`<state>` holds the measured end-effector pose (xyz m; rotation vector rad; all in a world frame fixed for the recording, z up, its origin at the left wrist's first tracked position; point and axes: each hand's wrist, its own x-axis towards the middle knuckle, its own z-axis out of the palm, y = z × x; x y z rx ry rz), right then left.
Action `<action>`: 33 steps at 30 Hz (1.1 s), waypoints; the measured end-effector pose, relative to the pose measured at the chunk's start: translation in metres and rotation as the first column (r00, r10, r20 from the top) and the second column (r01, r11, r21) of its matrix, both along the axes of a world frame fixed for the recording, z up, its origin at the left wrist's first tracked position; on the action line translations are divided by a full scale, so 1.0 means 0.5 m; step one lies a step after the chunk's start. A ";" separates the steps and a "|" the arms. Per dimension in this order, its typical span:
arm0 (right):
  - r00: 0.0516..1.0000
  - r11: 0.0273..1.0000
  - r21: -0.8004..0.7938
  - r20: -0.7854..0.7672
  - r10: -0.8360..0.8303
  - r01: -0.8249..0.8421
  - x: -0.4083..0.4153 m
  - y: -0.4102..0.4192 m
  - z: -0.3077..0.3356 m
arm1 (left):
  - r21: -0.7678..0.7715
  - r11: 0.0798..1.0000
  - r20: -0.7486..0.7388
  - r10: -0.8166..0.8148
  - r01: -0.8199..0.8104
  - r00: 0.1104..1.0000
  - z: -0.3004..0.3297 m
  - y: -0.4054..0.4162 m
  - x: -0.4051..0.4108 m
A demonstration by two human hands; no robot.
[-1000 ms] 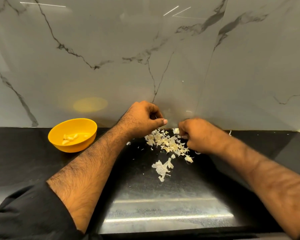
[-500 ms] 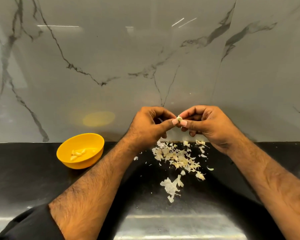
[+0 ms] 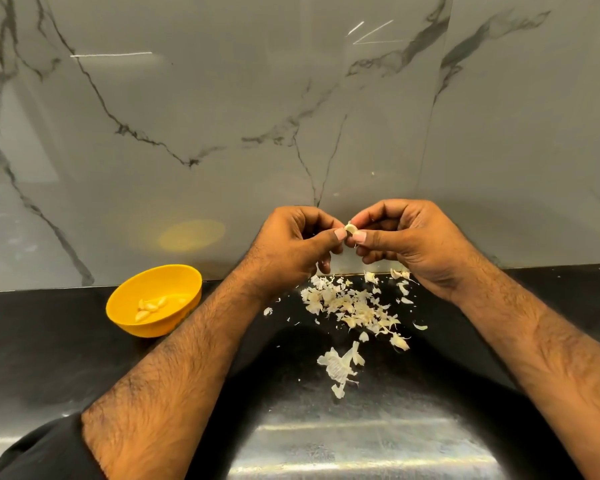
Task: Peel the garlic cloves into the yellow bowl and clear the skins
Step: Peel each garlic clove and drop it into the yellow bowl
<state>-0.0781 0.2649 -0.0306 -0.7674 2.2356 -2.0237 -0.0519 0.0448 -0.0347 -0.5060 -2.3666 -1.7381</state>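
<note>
A small pale garlic clove (image 3: pixel 351 229) is held up in front of the wall, above the counter. My left hand (image 3: pixel 293 249) and my right hand (image 3: pixel 407 237) both pinch it between thumb and fingertips, with the other fingers curled. Below the hands a heap of papery garlic skins (image 3: pixel 352 306) lies scattered on the black counter (image 3: pixel 49 358). A larger piece of skin (image 3: pixel 338 367) lies nearer to me. The yellow bowl (image 3: pixel 125 320) stands at the left near the wall and holds several peeled cloves (image 3: pixel 151 306).
A grey marble wall (image 3: pixel 222 116) rises straight behind the counter. The counter's glossy front part (image 3: pixel 361 445) reflects light. My black sleeve (image 3: pixel 42 452) shows at the bottom left.
My right hand picked a clove out of the skin heap and lifted it. Both hands rose and met above the heap, and now pinch the clove together.
</note>
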 end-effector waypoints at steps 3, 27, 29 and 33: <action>0.999 0.999 0.047 -0.051 -0.015 0.017 0.001 -0.002 -0.001 | 0.029 0.999 0.054 -0.015 0.013 0.998 -0.002 0.000 0.000; 0.812 0.880 0.319 -0.571 -0.118 0.352 0.020 -0.014 -0.005 | -0.020 1.000 0.028 0.016 -0.016 0.999 -0.004 0.000 0.002; 0.816 0.885 0.317 -0.567 -0.111 0.341 0.022 -0.013 -0.005 | -0.020 1.000 0.027 0.011 -0.011 1.000 -0.004 -0.003 0.003; 0.838 0.895 0.331 -0.539 -0.083 0.301 0.026 -0.013 -0.007 | -0.050 0.999 0.022 0.005 -0.004 1.000 -0.008 -0.004 0.001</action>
